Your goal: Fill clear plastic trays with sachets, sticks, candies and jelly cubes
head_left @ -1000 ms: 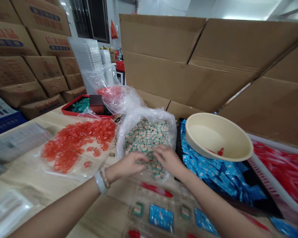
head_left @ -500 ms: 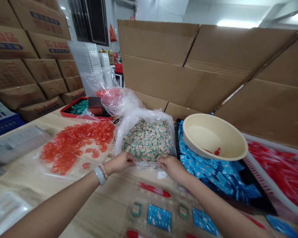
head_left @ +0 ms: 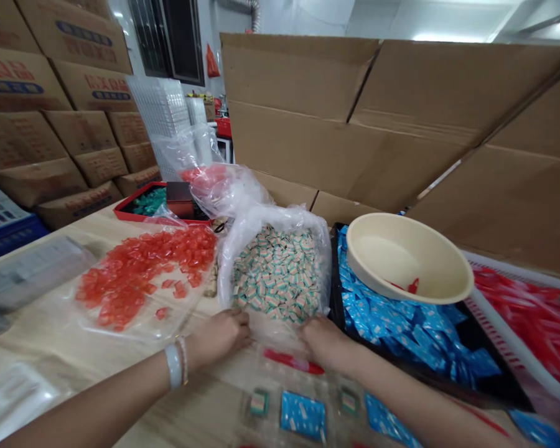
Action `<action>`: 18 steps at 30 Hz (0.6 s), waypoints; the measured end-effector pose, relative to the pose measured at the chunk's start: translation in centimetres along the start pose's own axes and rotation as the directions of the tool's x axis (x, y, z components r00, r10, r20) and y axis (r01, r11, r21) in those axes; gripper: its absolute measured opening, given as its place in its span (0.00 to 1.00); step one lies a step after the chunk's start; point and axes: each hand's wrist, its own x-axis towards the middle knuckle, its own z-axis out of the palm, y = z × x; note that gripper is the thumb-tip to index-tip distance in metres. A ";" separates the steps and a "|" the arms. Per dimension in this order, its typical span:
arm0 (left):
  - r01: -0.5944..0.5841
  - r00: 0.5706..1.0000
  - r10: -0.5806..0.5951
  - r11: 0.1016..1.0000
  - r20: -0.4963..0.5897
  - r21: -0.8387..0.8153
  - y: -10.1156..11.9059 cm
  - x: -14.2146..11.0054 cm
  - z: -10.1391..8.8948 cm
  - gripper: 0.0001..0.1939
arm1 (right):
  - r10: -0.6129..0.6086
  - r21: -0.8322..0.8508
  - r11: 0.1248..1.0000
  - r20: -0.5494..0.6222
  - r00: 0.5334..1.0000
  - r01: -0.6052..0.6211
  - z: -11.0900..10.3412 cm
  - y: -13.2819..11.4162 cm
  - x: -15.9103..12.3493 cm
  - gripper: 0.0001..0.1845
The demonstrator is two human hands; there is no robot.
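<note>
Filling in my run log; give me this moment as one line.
bag: open, small pieces inside | left hand: curled at bag's near edge | right hand: curled at same edge | basin: over blue packets

Basin point(head_left: 406, 249) atop packets point(head_left: 396, 333); bag point(head_left: 284, 214) left of them; cardboard point(head_left: 298, 137) behind.

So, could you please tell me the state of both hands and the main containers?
Clear plastic bag: open, holding many small multicoloured pieces.
Left hand: curled on the bag's near edge.
Right hand: curled on the same edge.
Round cream plastic basin: open, red bits inside.
Rectangular black tray: open, heaped with blue packets.
White plastic basket: open, filled with red items.
Red rectangular tray: open, holding green pieces.
</note>
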 end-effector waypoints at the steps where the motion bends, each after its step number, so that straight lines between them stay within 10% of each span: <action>1: 0.033 0.999 -0.035 0.997 -0.022 -0.065 -0.2 0.1 -0.4 0.13 | 0.011 0.067 0.998 -0.005 1.000 -0.011 -0.4 0.2 0.0 0.09; 8: 0.508 0.845 -0.526 0.846 -0.098 -0.164 -0.4 4.0 -1.0 0.11 | 0.125 0.234 0.970 -0.269 0.955 -0.061 -1.9 -0.8 3.3 0.11; 18: 0.588 0.792 -0.605 0.792 -0.081 -0.165 0.2 4.6 0.9 0.08 | 0.076 0.119 0.992 -0.345 0.935 -0.037 0.9 -1.5 5.3 0.11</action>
